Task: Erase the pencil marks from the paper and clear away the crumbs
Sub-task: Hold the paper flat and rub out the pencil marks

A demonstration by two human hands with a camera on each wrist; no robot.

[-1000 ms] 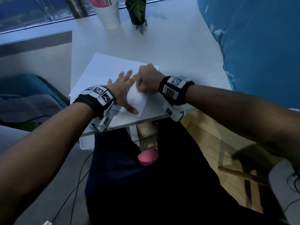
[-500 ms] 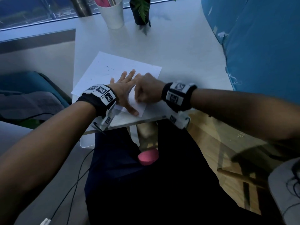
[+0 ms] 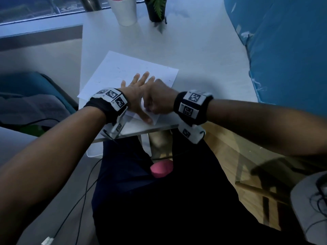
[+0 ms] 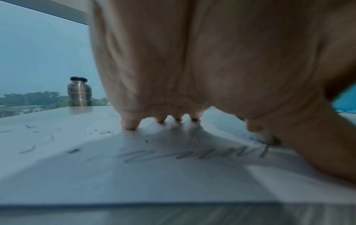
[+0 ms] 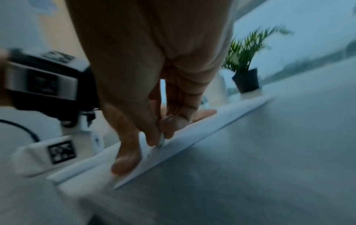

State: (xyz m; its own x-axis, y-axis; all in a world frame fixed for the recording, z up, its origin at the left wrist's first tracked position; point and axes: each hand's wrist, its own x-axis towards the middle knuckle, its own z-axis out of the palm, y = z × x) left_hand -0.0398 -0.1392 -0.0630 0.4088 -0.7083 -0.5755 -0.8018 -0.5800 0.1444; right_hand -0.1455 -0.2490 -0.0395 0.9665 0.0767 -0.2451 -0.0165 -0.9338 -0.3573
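Note:
A white sheet of paper (image 3: pixel 123 68) lies at the near edge of the white table (image 3: pixel 203 76). My left hand (image 3: pixel 138 87) presses flat on it, fingers spread and straight. The left wrist view shows grey pencil scribbles (image 4: pixel 192 155) under the palm and dark eraser crumbs (image 4: pixel 73 150) scattered to the left. My right hand (image 3: pixel 155 105) sits close beside the left thumb, its thumb and fingertips pinching a small pale eraser (image 5: pixel 161 140) whose tip touches the paper. The same eraser (image 4: pixel 267 137) shows at the end of the scribble.
A white cup (image 3: pixel 123 11) and a potted plant (image 3: pixel 157 9) stand at the table's far side, a steel bottle (image 4: pixel 79 92) by the window. A blue beanbag (image 3: pixel 283 50) borders the right. A pink object (image 3: pixel 161 168) lies on my lap; the table's front edge (image 3: pixel 141 130) is just behind my wrists.
My right hand has slid toward me along the paper, from beside the left fingertips to beside the left thumb. The left hand has stayed flat on the sheet.

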